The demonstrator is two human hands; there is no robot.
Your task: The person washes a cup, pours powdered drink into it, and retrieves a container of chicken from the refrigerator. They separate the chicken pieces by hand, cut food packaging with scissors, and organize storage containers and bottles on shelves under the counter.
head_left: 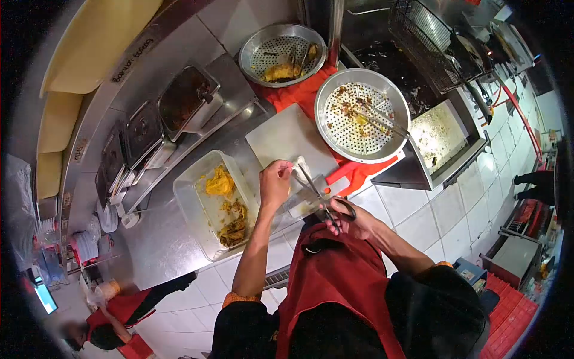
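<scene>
My right hand [353, 220] grips the black-handled scissors [327, 209] by the loops, with the blades pointing up and left over the front of the white cutting board [281, 136]. My left hand [275, 182] is closed in a pinch beside the blade tips. Its fingertips meet a small whitish piece [300, 166], whose kind I cannot make out. Below the blades lies a cleaver with a red handle [340, 173]. Left of my left hand stands a clear plastic tub [199, 169] holding yellow fried pieces [220, 182] and darker browned ones [232, 224].
A perforated metal pan [335, 140] with crumbs and tongs [379, 121] sits right of the board on red cloth [359, 179]. Another perforated pan [248, 60] stands behind. At right is a fryer with a wire basket [421, 45]. Another person [122, 308] is at lower left.
</scene>
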